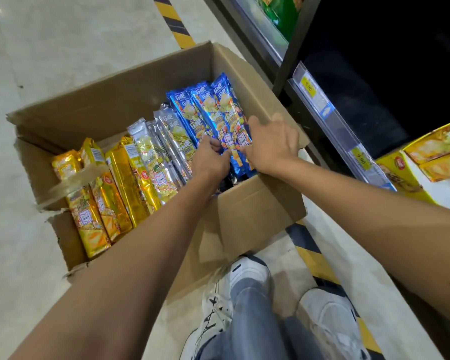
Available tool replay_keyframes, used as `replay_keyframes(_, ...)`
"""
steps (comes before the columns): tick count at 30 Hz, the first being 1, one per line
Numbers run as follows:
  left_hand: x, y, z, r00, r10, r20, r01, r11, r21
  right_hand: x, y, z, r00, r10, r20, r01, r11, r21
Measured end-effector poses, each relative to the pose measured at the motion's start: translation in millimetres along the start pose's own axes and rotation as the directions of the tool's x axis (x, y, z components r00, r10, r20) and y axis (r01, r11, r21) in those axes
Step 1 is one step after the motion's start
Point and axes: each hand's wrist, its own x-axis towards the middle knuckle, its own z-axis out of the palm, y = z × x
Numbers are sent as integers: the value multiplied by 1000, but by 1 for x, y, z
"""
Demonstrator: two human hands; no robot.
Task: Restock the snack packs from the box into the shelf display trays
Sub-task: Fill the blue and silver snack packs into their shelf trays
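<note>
- Open cardboard box on the floor, hard against the shelf front. Packs stand in it on edge in three colour blocks: gold packs at the left, silver packs in the middle, blue packs at the right, by the shelf.
- Left grip: fingers curled in, pinching the near ends of the blue packs from the silver side.
- Right grip: fingers curled onto the same near ends from the shelf side. Fingertips are hidden behind the wrappers.
- Step in hand, as I read it: gathering a bundle of blue packs to lift out.
- Doing it well: squeeze the bundle flat between both grips. Hold lower than the crimped seal, since the foil looks slippery. Lift the near ends first so the packs clear the box wall, and leave the silver row undisturbed.
- Orientation: the long axis of the blue packs runs from the person toward the far box wall, far ends raised and leaning. Brand end points away.
- Yellow display tray sits on the low shelf to the right, already holding some packs. Probable destination.
</note>
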Motion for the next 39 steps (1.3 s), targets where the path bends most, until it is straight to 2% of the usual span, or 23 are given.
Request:
replay_keyframes(3, -2, 2, 1, 1000, -14, -22, 13, 1000, -25, 5, 7, -1, 1000, 18, 17, -20, 995, 101)
replay_keyframes(5, -3, 4, 0, 998, -66, -9, 65, 991, -119, 9, 13, -4, 998, 36, 48, -44, 985, 164)
replay_keyframes(7, -1, 8, -3, 990, -134, 41, 140, 961, -239, 13, 15, -8, 995, 45, 93, -64, 976, 207)
replay_keyframes(11, -5, 21, -18, 968, -197, 155, 240, 905, -350, 15, 13, -16, 973, 112, 203, -179, 921, 346)
replay_keyframes(13, -15, 28, -31, 957, -218, 190, 277, 876, -395, 12, 13, -23, 956, 146, 255, -258, 834, 488)
replay_keyframes(15, -26, 38, -49, 954, -221, 203, 287, 871, -400, 4, 13, -33, 937, 171, 305, -338, 668, 663)
replay_keyframes(17, -39, 50, -67, 958, -188, 217, 261, 885, -386, -11, 13, -49, 932, 150, 330, -358, 532, 768)
replay_keyframes(21, -75, 80, -97, 951, -69, 303, 174, 925, -337, -54, 19, -78, 933, 142, 331, -360, 382, 851)
replay_keyframes(23, -97, 98, -110, 935, -14, 355, 124, 950, -287, -80, 26, -97, 943, 146, 298, -331, 353, 875)
replay_keyframes(27, -152, 124, -123, 877, 78, 474, 26, 978, -208, -146, 42, -130, 931, 236, 277, -355, 418, 837)
replay_keyframes(31, -205, 129, -107, 816, 156, 557, -41, 976, -213, -219, 61, -151, 923, 313, 223, -367, 547, 752)
replay_keyframes(34, -235, 141, -89, 738, 232, 634, -117, 969, -219, -267, 77, -166, 912, 366, 183, -389, 636, 666)
replay_keyframes(36, -253, 151, -77, 684, 258, 682, -166, 966, -199, -292, 88, -173, 908, 388, 156, -392, 661, 640)
replay_keyframes(39, -280, 160, -58, 610, 258, 750, -204, 965, -166, -325, 102, -181, 881, 454, 131, -427, 645, 634)
